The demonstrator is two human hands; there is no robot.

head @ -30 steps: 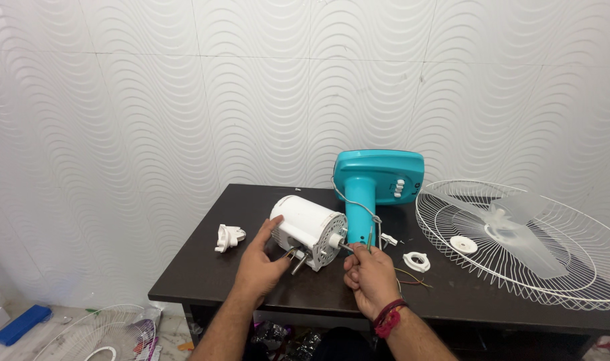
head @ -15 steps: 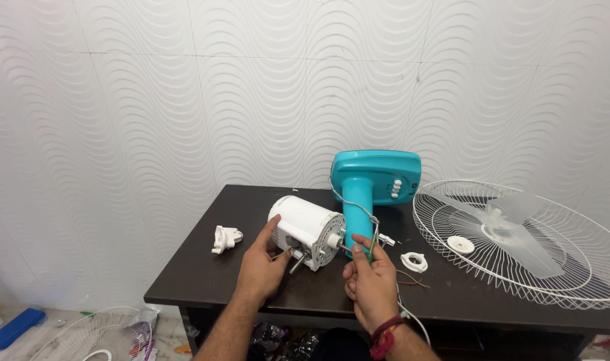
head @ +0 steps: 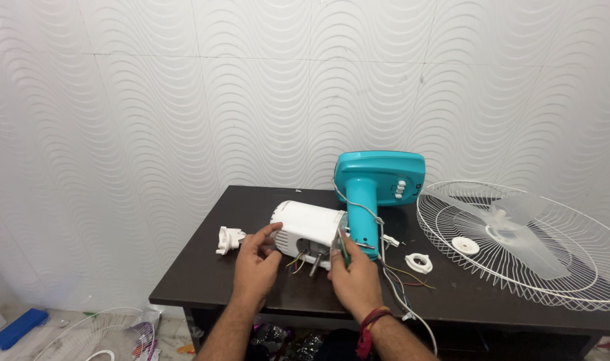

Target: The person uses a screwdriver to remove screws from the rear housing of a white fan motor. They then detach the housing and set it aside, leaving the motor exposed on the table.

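A white fan motor housing lies on its side on a dark table, joined to a teal fan base. My left hand rests against the housing's left end, fingers spread. My right hand grips a thin screwdriver whose tip points at the housing's front face, beside the metal shaft. Coloured wires trail from the motor across the table to the right.
A white wire fan guard with a clear blade in it lies on the table's right side. A white ring and a small white plastic part lie loose. On the floor, left, lie another guard and a blue object.
My right hand has moved left from the wires to the motor's front face with the screwdriver. The left hand has stayed at the housing. The view has shifted slightly.
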